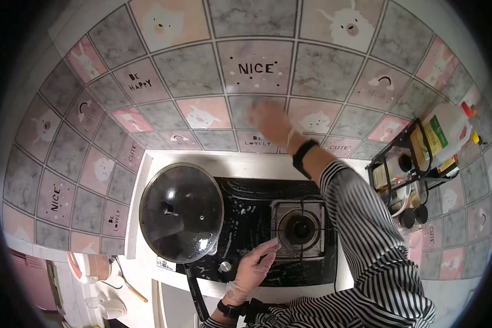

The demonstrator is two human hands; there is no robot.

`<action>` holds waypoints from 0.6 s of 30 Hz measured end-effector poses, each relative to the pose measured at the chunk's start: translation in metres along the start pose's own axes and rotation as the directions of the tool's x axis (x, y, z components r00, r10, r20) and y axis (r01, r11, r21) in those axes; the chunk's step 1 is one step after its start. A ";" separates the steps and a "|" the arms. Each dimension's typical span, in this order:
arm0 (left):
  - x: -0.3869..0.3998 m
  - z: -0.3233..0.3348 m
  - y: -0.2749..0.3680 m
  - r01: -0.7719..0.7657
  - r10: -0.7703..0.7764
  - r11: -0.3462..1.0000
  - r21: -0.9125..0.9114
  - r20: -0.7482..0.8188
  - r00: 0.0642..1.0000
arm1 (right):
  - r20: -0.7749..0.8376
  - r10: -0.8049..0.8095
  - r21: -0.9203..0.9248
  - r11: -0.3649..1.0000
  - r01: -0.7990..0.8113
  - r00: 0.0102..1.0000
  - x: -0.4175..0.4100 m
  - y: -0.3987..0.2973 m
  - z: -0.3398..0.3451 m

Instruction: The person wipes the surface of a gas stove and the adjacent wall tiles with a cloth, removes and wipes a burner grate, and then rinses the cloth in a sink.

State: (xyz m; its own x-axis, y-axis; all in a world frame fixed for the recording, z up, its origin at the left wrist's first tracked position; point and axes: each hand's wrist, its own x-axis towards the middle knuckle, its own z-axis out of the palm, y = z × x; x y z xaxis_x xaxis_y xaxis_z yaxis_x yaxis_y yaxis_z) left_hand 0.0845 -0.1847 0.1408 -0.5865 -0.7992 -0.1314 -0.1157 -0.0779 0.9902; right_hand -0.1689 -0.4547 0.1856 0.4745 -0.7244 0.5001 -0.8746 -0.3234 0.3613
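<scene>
My right hand (270, 121) is raised to the patterned tile wall covering (256, 65) behind the stove. It is blurred, with a clear glove cuff at the wrist, and I cannot tell whether anything is under its fingers. My left hand (256, 262), in a clear plastic glove, hovers over the front of the black glass gas hob (246, 229) with nothing in it and a gap between thumb and fingers. Its fingertips are nearest the right burner (300, 229). Whitish wet-looking streaks and spots mark the hob's glass.
A pan with a glass lid (181, 213) covers the hob's left side, its black handle (196, 293) pointing towards me. At right, a black rack (418, 176) holds a plastic jug (447, 131) and jars. A rice cooker (89, 266) and a white cup (112, 308) stand lower left.
</scene>
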 end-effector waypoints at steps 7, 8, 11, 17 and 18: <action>-0.010 -0.003 -0.018 0.095 -0.097 0.995 -0.029 -0.052 0.994 | 0.595 0.066 0.052 0.991 -0.120 0.801 -0.155 -0.014 0.098; -0.009 0.000 -0.023 0.094 -0.095 0.995 -0.035 -0.044 0.994 | 0.603 0.124 -0.029 0.991 -0.133 0.788 -0.165 -0.008 0.099; -0.013 0.002 -0.038 0.095 -0.098 0.994 -0.056 -0.052 0.994 | 0.405 0.179 -0.234 0.968 -0.087 0.897 -0.140 0.007 0.060; 0.004 0.018 -0.038 0.164 -0.157 0.985 -0.054 0.107 0.982 | -0.452 0.561 0.394 0.823 -0.409 0.693 -0.090 0.050 -0.039; 0.012 0.025 -0.029 0.102 -0.104 0.995 0.019 0.126 0.987 | -0.290 0.598 0.365 0.791 -0.491 0.747 -0.110 0.053 -0.020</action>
State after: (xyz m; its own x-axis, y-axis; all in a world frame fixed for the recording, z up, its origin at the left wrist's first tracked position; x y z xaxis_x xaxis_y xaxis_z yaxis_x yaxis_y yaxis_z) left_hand 0.0607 -0.1770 0.1092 -0.6676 -0.7054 -0.2383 -0.1904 -0.1477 0.9705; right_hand -0.2658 -0.3795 0.1657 -0.1399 -0.5578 0.8181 -0.9611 -0.1223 -0.2477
